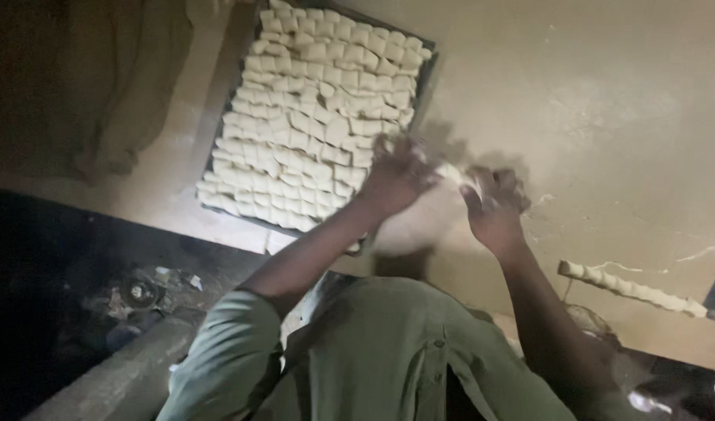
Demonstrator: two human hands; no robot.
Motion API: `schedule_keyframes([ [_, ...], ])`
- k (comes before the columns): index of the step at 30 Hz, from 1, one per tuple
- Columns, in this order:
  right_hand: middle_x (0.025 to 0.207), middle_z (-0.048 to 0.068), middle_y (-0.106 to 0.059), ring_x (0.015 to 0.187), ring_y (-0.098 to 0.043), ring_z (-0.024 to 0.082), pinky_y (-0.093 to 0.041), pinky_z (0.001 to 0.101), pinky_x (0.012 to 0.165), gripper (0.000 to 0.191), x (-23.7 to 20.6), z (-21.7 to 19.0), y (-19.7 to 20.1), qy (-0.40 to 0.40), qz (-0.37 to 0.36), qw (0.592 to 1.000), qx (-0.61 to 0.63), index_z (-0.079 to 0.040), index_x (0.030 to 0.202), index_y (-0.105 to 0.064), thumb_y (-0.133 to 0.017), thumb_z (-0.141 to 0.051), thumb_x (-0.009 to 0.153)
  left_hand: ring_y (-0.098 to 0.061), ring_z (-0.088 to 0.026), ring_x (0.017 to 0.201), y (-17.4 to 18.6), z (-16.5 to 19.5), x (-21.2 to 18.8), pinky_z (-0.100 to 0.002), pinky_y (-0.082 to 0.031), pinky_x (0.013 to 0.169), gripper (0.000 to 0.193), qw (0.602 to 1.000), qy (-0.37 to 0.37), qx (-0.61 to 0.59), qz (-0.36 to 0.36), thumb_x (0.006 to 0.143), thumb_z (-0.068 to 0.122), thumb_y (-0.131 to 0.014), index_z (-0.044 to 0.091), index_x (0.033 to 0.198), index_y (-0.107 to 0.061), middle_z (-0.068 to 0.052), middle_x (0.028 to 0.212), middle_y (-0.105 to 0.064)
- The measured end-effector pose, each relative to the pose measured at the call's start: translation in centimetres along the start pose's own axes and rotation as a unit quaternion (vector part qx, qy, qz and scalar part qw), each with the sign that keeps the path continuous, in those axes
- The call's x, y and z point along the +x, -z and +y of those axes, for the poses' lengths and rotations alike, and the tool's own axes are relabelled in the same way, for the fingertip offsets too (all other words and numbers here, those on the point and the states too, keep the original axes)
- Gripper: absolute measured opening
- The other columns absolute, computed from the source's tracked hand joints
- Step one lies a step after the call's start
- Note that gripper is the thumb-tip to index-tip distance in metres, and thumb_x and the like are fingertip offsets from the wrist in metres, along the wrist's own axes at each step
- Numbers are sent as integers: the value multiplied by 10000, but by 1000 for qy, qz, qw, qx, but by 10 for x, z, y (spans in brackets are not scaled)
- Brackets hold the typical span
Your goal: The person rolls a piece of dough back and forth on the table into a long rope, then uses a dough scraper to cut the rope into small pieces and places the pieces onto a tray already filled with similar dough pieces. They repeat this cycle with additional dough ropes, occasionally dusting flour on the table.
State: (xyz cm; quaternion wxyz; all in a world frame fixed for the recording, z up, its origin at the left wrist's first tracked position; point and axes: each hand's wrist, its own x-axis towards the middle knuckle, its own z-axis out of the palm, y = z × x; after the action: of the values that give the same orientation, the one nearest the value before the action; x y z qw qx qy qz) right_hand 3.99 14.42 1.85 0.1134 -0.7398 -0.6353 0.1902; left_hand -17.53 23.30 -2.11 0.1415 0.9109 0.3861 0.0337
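Both the left hand (396, 175) and the right hand (494, 204) are gripping a pale dough piece (453, 173) between them over the floured tabletop (607, 117). A tray (426, 74) packed with cut dough pieces (311, 117) is sitting just beside the left hand, and a dough rope (630, 288) is lying well apart to the right.

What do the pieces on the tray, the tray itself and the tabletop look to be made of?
Pieces: pale raw dough by the look, matte, soft uneven cut edges. Tray: probably metal, a thin dark rim; the finish is too dim to tell. Tabletop: hard and smooth, dusted pale, likely with flour; the material under it is unclear.

dough rope (634, 288) on floured table (607, 93) | cloth (116, 86) far left | clutter (139, 296) below edge
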Motion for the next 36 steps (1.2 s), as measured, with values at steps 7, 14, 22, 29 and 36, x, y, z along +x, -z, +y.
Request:
schedule_keyframes([
  [7, 1558, 207, -429, 1461, -370, 427, -333, 611, 1150, 526, 104, -135, -27, 179, 75, 981, -13, -113, 1478, -576, -628, -273, 980, -290, -468, 1482, 72, -172, -37, -744, -187, 1160, 544, 986, 101, 44, 128, 1026, 575, -619, 235, 1448, -570, -163, 1610, -336],
  [14, 1653, 223, -302, 1558, -232, 431, -251, 604, 1241, 710, 131, -132, -66, 203, -42, 978, 22, -127, 1570, -436, -668, -398, 956, -79, -554, 1547, 62, -220, -41, -724, -73, 1223, 779, 984, 154, -54, 67, 1021, 624, -550, 271, 1665, -289, -258, 1707, -114],
  [22, 1633, 269, -259, 1533, -264, 511, -328, 636, 1230, 640, 89, -86, -66, 259, 61, 957, 117, -120, 1565, -404, -677, -284, 1010, -88, -512, 1580, 66, -156, -33, -732, -51, 1242, 737, 987, 143, 17, 70, 1114, 497, -529, 93, 1689, -305, -270, 1726, -136],
  [29, 1594, 245, -370, 1494, -338, 483, -377, 597, 1204, 370, -50, 79, -21, 131, 59, 988, 57, -183, 1315, -581, -652, -174, 952, -80, -426, 1605, -15, 106, 18, -721, -23, 1232, 686, 997, -58, -59, -2, 1062, 457, -509, 107, 1634, -368, -201, 1729, -186],
  [36, 1599, 264, -392, 1511, -303, 466, -247, 632, 1217, 594, -208, 356, 106, 10, 173, 968, -184, -51, 1479, -533, -687, -242, 937, -102, -378, 1580, -104, 335, 36, -742, -52, 1193, 694, 977, -142, -159, -18, 962, 459, -605, 205, 1582, -427, -164, 1702, -244],
])
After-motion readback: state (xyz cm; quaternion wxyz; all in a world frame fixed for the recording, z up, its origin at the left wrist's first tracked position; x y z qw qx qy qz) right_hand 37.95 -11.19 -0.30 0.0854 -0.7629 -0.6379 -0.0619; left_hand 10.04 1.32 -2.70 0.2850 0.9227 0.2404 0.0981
